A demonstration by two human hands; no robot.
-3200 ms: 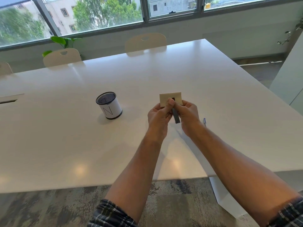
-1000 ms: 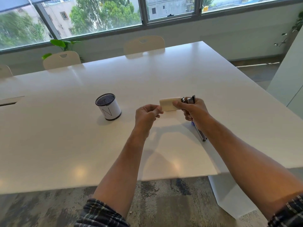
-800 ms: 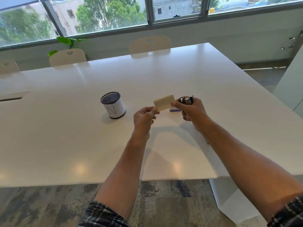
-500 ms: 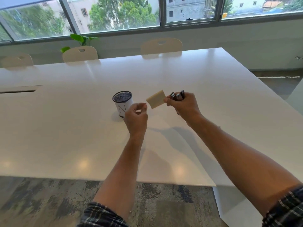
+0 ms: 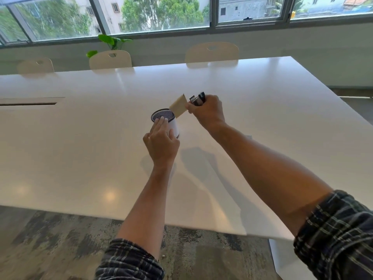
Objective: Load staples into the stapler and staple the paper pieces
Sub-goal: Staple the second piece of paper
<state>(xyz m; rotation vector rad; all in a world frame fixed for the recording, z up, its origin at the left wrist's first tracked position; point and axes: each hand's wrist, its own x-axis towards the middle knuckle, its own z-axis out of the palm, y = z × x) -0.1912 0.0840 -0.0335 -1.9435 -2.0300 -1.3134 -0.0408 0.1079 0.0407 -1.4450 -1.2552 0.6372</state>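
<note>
My right hand (image 5: 206, 113) grips a small dark and silver stapler (image 5: 197, 99), whose top sticks out above the fingers. The same hand pinches the beige paper pieces (image 5: 178, 106) by their right edge, and they tilt over the rim of a white cup with a black mesh top (image 5: 163, 116). My left hand (image 5: 161, 140) reaches toward the near side of the cup, fingers straight, fingertips at the rim. It holds nothing.
The large white table (image 5: 80, 138) carries only the cup. A cable slot (image 5: 28, 103) lies at its far left. Several beige chairs (image 5: 212, 52) stand along the far edge under the windows. The near table edge runs below my forearms.
My left hand has let go of the paper and moved toward the cup. My right hand has carried stapler and paper over the cup's rim. The view has swung left.
</note>
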